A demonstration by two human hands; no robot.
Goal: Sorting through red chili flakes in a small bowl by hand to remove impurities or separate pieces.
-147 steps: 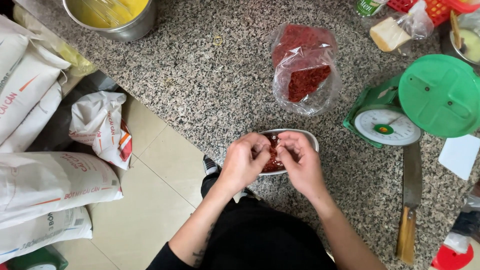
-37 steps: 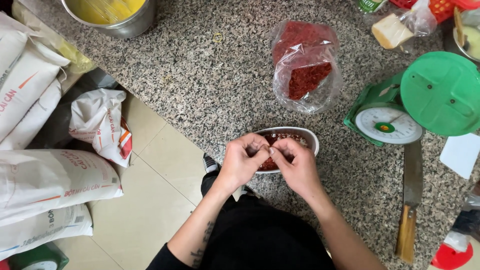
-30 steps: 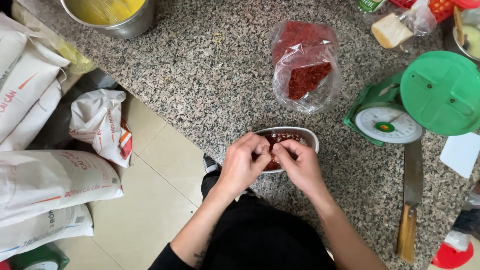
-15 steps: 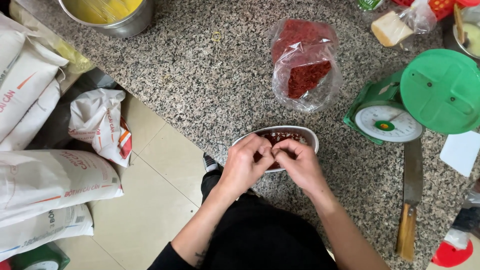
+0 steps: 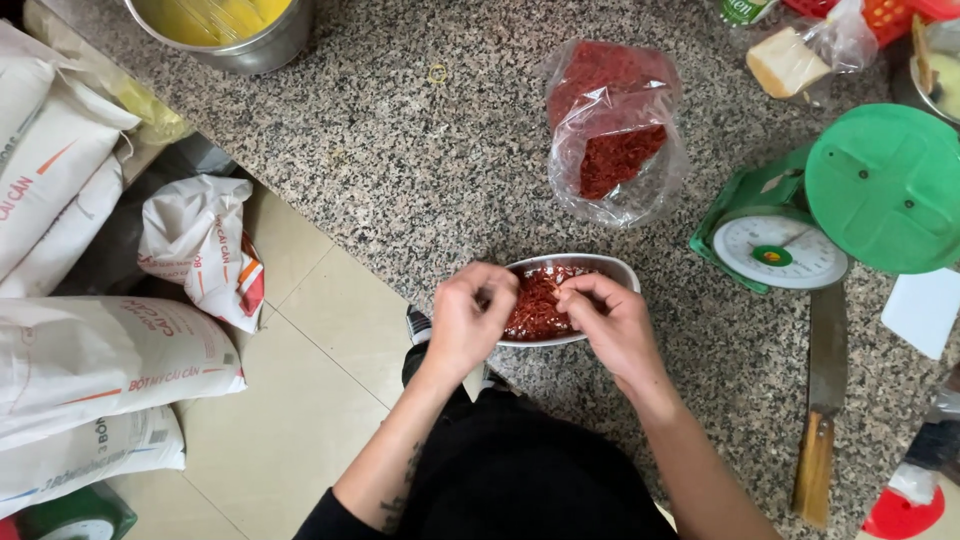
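Both hands curl over the bowl (image 5: 612, 268) on the worktop (image 5: 400, 150); left hand (image 5: 470, 320) and right hand (image 5: 612, 322) pinch red shreds (image 5: 536, 305); bag (image 5: 612, 135) lies beyond.

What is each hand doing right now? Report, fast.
Left hand: fingers curled at the bowl rim, grip unclear.
Right hand: pinching the red shreds.

Both hands, left (image 5: 468, 325) and right (image 5: 612, 328), are bare, as are the forearms. A dark tattoo (image 5: 398, 497) marks the left forearm. Black clothing (image 5: 520, 470) covers the body, with a dark shoe (image 5: 418, 325) below.
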